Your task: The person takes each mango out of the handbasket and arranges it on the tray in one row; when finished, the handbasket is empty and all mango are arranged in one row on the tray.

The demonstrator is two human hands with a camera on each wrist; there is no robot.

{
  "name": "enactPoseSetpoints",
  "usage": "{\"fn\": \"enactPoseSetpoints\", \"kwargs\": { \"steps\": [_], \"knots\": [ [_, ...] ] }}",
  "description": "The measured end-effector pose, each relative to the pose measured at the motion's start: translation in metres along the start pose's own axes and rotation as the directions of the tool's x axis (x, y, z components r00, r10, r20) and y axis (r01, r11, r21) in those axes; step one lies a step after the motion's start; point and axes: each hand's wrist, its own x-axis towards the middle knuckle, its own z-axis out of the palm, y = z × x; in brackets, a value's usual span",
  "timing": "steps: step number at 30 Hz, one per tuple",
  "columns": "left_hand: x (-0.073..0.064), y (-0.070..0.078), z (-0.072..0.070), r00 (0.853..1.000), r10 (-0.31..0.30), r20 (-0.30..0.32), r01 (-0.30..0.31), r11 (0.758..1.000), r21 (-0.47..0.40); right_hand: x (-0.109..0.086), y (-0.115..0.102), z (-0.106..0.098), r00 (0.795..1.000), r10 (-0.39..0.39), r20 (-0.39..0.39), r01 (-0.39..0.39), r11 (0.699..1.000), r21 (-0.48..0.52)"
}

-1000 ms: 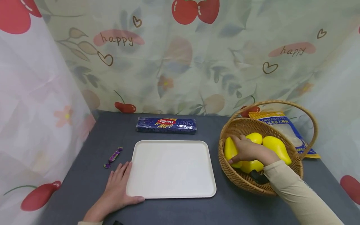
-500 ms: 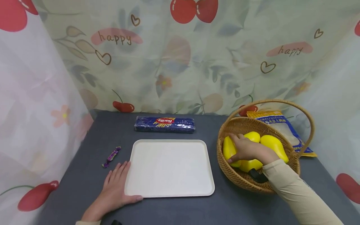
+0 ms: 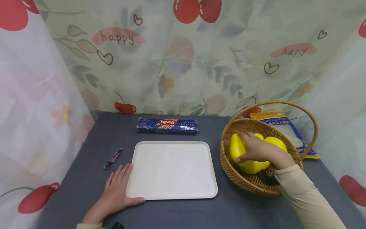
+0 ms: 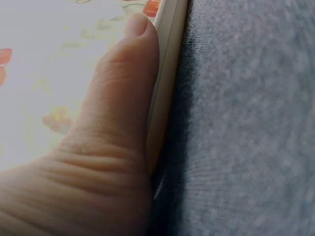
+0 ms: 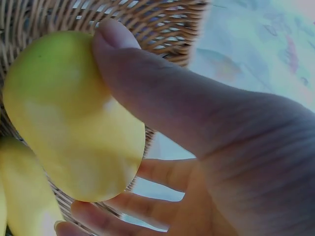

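Note:
A yellow mango (image 3: 237, 147) is gripped by my right hand (image 3: 263, 150) inside the wicker basket (image 3: 232, 175). In the right wrist view, my thumb lies on one side of this mango (image 5: 74, 118), greenish at one end, and my fingers lie on the other. Several more yellow mangoes (image 3: 275, 142) sit under and beside that hand, partly hidden. My left hand (image 3: 116, 188) rests at the left front corner of the white tray (image 3: 172, 170), fingers straight along its left edge. The left wrist view has the thumb (image 4: 123, 83) on the tray's rim.
Behind the tray lies a blue Barilla spaghetti pack (image 3: 167, 126). A purple wrapped candy (image 3: 113, 158) is left of the tray. A blue and yellow orecchiette bag (image 3: 290, 130) lies behind the basket, whose handle (image 3: 313, 122) arches over it. Printed curtains stand around the table.
My right hand has raised the mango slightly from the basket's left side and shifted a little right with it. My left hand stays at the tray; the view has shifted slightly.

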Motion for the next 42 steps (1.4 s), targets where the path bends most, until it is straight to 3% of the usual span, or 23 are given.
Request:
{"fn": "enactPoseSetpoints", "kwargs": {
  "steps": [12, 26, 34, 42],
  "knots": [
    [-0.001, 0.001, -0.001, 1.0, 0.003, 0.01, -0.003, 1.0, 0.004, -0.028, -0.011, -0.015, 0.997, -0.022, -0.072, 0.022, 1.0, -0.002],
    [-0.003, -0.002, 0.003, 0.998, 0.042, -0.04, -0.043, 0.999, -0.016, -0.047, -0.03, -0.022, 0.994, -0.045, -0.103, 0.045, 0.999, 0.0],
    [-0.002, -0.001, -0.001, 1.0, 0.016, 0.014, -0.016, 1.0, 0.003, -0.057, -0.048, -0.026, 0.988, -0.079, -0.132, 0.078, 0.997, -0.014],
    [-0.001, -0.001, 0.002, 1.0, 0.009, 0.016, -0.009, 1.0, 0.005, -0.061, -0.071, -0.024, 0.975, -0.159, -0.154, 0.158, 0.987, -0.022]
  ]
}}
